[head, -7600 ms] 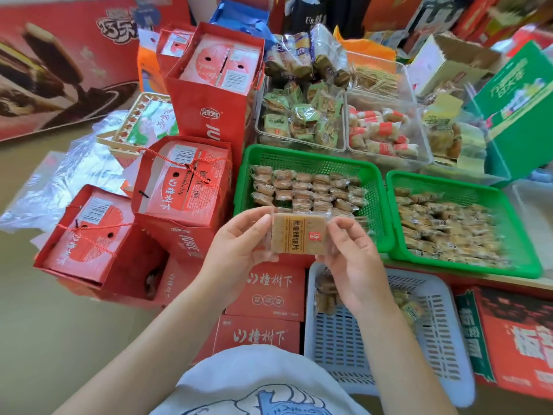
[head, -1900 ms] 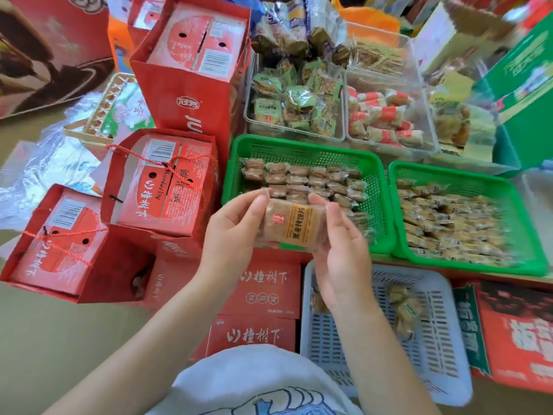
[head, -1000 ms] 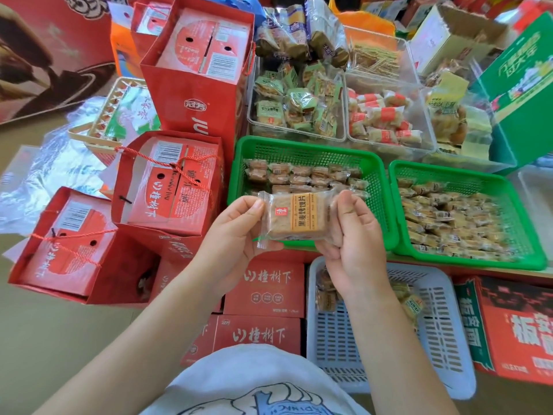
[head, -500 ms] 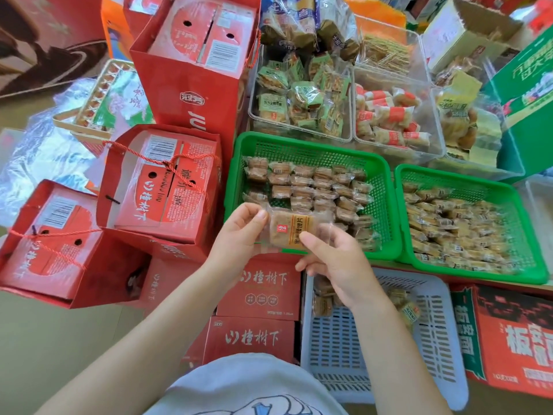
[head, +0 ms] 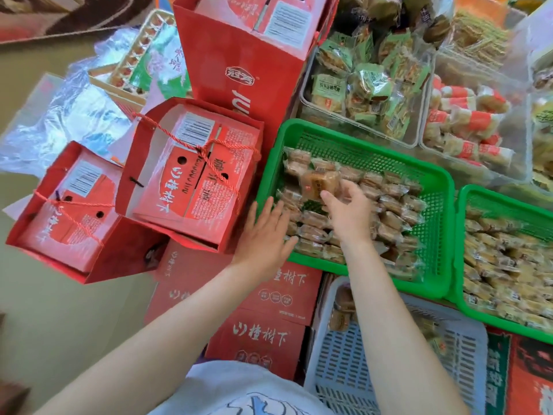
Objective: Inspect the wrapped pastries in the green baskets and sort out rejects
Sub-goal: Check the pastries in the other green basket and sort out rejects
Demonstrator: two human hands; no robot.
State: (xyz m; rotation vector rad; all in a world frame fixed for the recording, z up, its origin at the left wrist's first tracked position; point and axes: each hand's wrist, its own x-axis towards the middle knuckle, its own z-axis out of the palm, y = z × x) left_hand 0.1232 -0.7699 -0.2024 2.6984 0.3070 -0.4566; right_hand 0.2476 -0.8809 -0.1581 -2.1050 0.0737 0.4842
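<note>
Two green baskets hold rows of wrapped brown pastries: the left green basket (head: 431, 172) and the right green basket (head: 462, 253). My right hand (head: 348, 212) reaches over the left basket and pinches one wrapped pastry (head: 319, 181) by its near edge, low over the packed rows at the basket's far left. My left hand (head: 266, 233) is spread flat with straight fingers at the basket's near left corner, its fingertips over the rim and the nearest pastries, holding nothing.
A pale slotted basket (head: 454, 357) with a few wrapped pastries sits in front of the green ones. Red gift bags (head: 191, 175) and red cartons (head: 263, 333) crowd the left. Clear tubs of other snacks (head: 368, 94) stand behind.
Both hands held the pastry up in front of me; now my left hand has let go and spread open, and my right hand has carried the pastry down into the left green basket.
</note>
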